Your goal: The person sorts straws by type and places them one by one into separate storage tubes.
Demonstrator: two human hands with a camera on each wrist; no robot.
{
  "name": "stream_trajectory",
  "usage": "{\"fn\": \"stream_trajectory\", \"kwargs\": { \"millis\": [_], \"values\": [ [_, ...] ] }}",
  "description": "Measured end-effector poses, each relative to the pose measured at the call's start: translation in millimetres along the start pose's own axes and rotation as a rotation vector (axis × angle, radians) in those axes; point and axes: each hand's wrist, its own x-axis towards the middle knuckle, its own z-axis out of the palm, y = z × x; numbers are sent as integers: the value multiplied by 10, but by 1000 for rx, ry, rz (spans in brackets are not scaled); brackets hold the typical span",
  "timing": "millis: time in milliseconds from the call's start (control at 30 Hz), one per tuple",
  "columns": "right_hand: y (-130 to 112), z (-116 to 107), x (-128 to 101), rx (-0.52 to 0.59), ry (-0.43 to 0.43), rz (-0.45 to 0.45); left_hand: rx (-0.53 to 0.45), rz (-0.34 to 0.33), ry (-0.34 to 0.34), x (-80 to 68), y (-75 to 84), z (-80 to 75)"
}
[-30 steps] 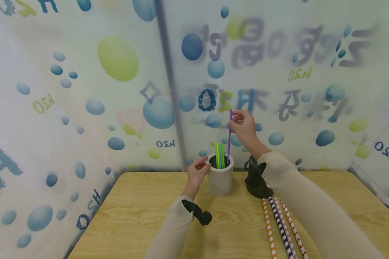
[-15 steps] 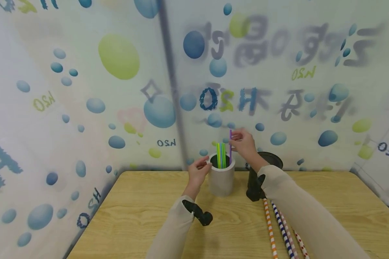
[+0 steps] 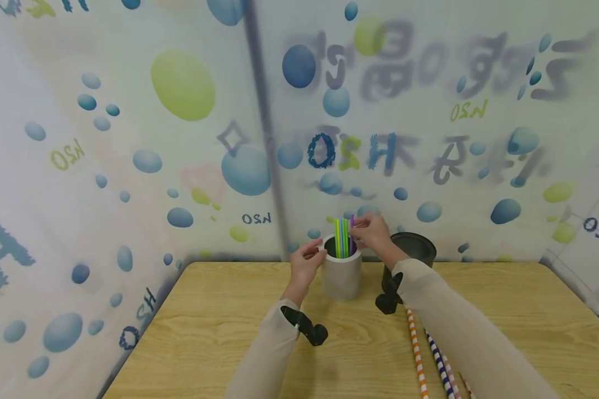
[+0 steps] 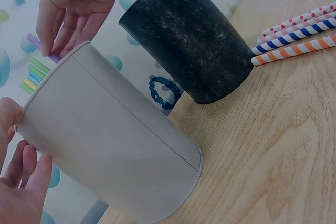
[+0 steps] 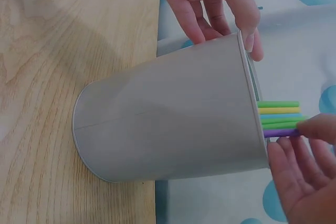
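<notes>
A light grey cup (image 3: pixel 341 280) stands upright near the table's back edge. Several plain straws (image 5: pixel 279 110), green, yellow and blue, stick up out of it. My left hand (image 3: pixel 304 267) grips its rim on the left, thumb over the edge and fingers along the outside, as the right wrist view shows. Between thumb and fingers my right hand (image 3: pixel 374 237) pinches a purple straw (image 5: pixel 279 133) at the right side of the mouth. That straw's lower part is hidden inside the cup, and its top is roughly level with the other straws.
Just right of the grey cup is a black cup (image 4: pixel 189 40), partly behind my right wrist in the head view. Striped and dotted paper straws (image 4: pixel 299 50) lie on the wooden table (image 3: pixel 219 332) in front of it. A patterned wall (image 3: pixel 239 244) rises behind the table.
My right hand has moved down with the purple straw, which has sunk deeper into the grey cup. The black cup has come out from behind my right arm. My left hand stays at the rim.
</notes>
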Motion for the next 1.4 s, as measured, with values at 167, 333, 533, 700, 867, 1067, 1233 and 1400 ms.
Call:
{"fn": "stream_trajectory", "kwargs": {
  "millis": [167, 333, 533, 700, 867, 1067, 1233, 1400],
  "values": [
    [-11, 20, 1, -17, -7, 47, 6, 1, 9, 3, 8, 9],
    [-15, 25, 4, -62, -34, 56, 0, 9, 5, 0, 16, 4],
    [-57, -34, -21, -100, -47, 55, 3, 7, -12, -19, 71, 23],
    [-85, -104, -50, -72, -77, 53, 7, 1, -34, -26, 102, 19],
    [-120, -200, -117, -56, -133, 25, -13, -5, -64, -39, 110, -15],
    [-170, -385, -249, -81, -190, -65, -10, 27, -82, -45, 206, -66],
    [-155, -542, -387, -120, -234, -137, 15, 50, -61, -53, 315, -74],
    [-118, -703, -528, -121, -277, -188, 0, 82, -61, -123, 473, 9]
  ]
}}
